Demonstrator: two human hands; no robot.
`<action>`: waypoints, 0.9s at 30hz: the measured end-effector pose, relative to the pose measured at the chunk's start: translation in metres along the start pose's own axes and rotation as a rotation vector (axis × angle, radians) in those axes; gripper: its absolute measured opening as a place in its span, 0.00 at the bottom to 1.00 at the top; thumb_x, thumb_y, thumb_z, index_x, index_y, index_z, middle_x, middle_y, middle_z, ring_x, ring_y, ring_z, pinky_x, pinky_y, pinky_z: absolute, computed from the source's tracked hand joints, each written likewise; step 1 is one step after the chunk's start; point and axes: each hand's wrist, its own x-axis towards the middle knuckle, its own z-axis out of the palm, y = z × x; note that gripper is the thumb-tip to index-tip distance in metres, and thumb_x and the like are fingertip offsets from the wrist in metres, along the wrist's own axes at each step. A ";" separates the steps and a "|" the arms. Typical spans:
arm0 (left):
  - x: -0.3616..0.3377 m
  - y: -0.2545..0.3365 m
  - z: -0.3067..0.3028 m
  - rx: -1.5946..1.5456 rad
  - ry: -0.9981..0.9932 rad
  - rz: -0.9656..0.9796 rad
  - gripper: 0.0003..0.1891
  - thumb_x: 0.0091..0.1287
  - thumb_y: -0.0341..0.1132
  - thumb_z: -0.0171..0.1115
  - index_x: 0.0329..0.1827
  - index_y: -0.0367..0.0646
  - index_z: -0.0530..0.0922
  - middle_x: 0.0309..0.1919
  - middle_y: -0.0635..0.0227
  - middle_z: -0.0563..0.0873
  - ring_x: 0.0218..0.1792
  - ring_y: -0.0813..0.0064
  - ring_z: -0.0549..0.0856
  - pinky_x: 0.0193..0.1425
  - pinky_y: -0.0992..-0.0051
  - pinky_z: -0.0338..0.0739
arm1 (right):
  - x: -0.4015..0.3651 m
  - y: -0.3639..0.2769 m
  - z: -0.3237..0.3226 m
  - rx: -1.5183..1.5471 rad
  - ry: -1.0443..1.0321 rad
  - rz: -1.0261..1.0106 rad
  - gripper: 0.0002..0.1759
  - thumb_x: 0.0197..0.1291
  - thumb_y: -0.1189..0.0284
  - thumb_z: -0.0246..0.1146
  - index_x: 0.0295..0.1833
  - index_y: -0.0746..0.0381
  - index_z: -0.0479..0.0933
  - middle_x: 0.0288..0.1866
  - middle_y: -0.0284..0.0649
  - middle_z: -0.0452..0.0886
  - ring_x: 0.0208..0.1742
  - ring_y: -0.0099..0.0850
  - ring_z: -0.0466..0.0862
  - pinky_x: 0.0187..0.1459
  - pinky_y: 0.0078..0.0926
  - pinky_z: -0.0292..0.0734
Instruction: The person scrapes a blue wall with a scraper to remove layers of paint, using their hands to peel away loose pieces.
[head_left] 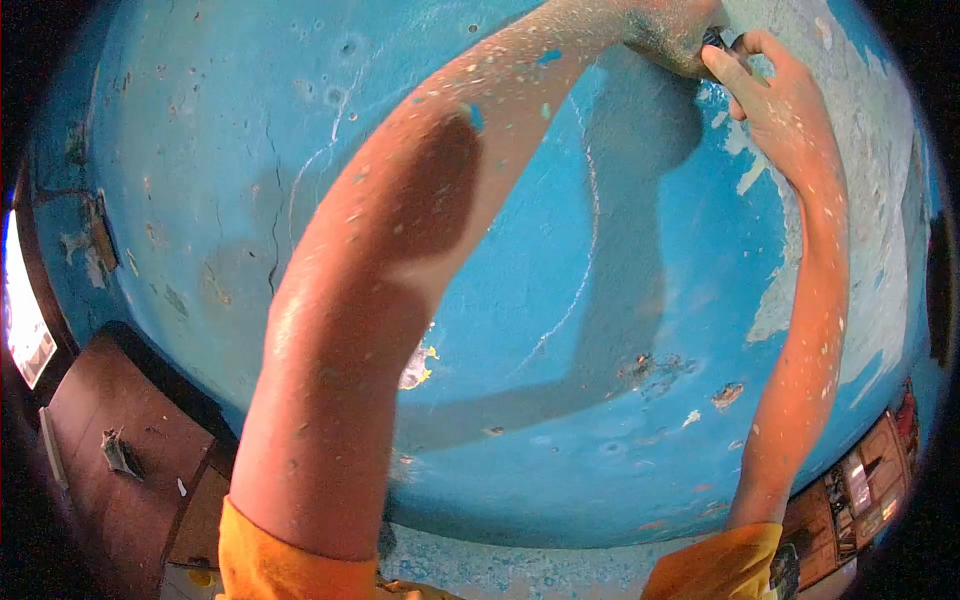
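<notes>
Two hands meet high on the blue wall, by its flaked upper right. The left hand and the right hand each close their fingers on one small dark tool. One brown cabinet stands at the wall's lower left.

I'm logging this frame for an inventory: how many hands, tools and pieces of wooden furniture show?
Hands: 2, left hand and right hand
Dark tool: 1
Wooden furniture: 2, table and shelf unit
Total: 5
</notes>
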 end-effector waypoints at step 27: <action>-0.023 0.013 0.000 -0.092 -0.165 0.053 0.16 0.42 0.45 0.65 0.22 0.38 0.79 0.18 0.53 0.81 0.20 0.54 0.80 0.29 0.59 0.75 | -0.035 -0.030 0.021 0.057 0.062 0.062 0.15 0.59 0.62 0.62 0.41 0.62 0.71 0.35 0.55 0.81 0.41 0.58 0.79 0.41 0.47 0.73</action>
